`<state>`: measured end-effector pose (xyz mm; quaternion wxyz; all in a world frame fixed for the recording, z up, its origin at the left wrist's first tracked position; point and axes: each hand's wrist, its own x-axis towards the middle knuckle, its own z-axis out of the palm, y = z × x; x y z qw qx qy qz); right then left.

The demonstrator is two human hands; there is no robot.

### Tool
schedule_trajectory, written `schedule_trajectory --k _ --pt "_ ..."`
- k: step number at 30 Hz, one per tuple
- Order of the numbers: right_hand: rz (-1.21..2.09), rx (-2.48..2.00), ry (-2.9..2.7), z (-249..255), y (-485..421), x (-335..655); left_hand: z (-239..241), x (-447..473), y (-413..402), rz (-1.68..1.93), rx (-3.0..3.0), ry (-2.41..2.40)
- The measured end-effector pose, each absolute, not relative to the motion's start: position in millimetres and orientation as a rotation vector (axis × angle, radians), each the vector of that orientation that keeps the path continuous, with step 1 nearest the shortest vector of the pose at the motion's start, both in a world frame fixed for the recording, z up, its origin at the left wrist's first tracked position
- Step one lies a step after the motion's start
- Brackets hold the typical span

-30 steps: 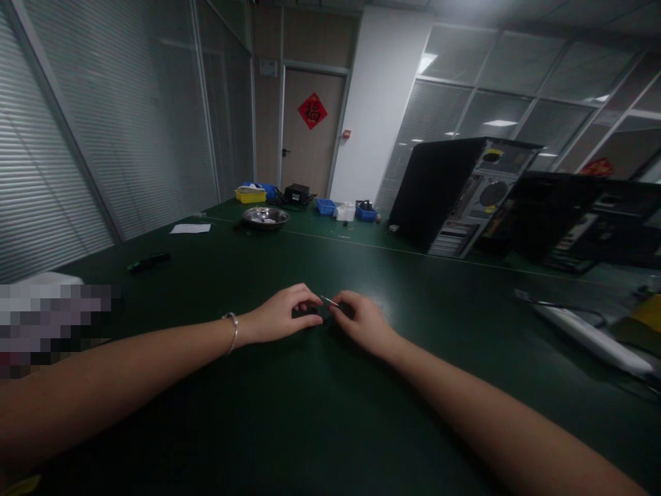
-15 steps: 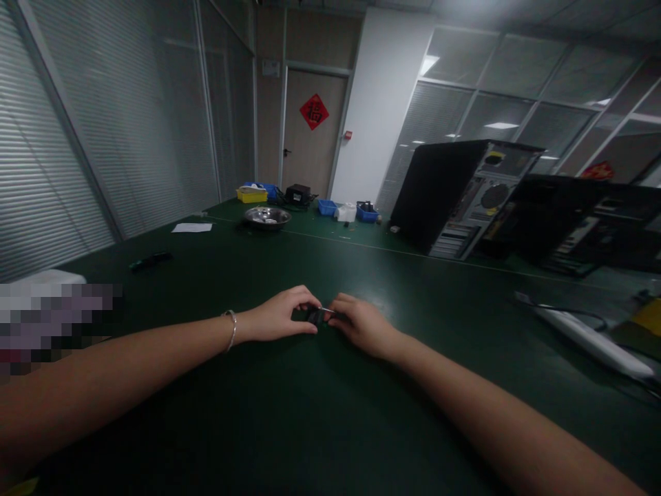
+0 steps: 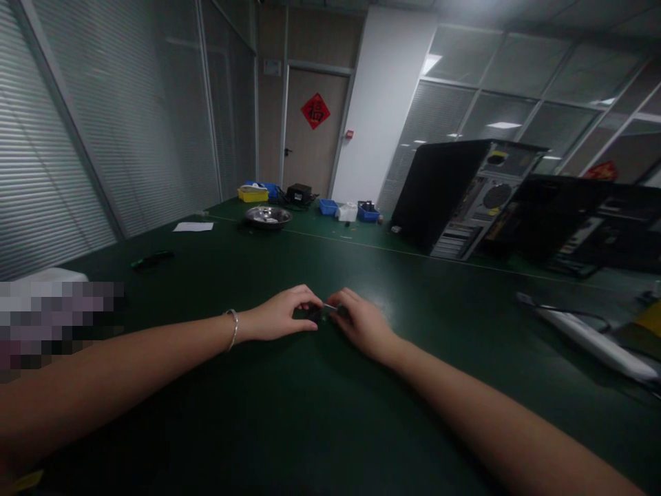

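Low over the green table top, both my hands meet near the middle of the view. My left hand [image 3: 283, 314], with a bracelet at its wrist, has thumb and fingers closed around a small dark part [image 3: 312, 315]. My right hand [image 3: 365, 326] pinches a thin tool with a metal shaft [image 3: 329, 306], which points left at the dark part. Most of the tool is covered by my fingers. I cannot tell whether its tip touches the part.
Farther left lie a dark green-and-black object [image 3: 152, 260] and a white paper [image 3: 193, 226]. A metal bowl [image 3: 281, 219] stands behind, with a yellow bin [image 3: 253, 196] and blue bins [image 3: 328, 207]. A computer tower [image 3: 444, 193] and a white power strip [image 3: 593, 337] are on the right.
My right hand has shifted very slightly, and the small part between the hands looks a little turned. Both hands keep their hold.
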<state>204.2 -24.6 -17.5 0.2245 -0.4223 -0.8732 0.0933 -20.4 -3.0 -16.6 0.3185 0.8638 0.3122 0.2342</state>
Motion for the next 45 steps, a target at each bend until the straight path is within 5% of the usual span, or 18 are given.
schedule_trajectory --k 15,24,45 --pt "0.221 -1.441 -2.343 -14.0 -32.0 199.3 -19.5 -17.5 -1.7 0.693 2.207 0.862" --pt "0.208 -1.146 -2.141 -16.8 -29.2 208.1 -21.7 -8.1 1.7 0.756 1.825 0.736" --pt "0.276 -1.062 -2.256 -7.1 -40.8 197.3 -15.6 -9.7 -8.4 0.752 1.949 0.720"
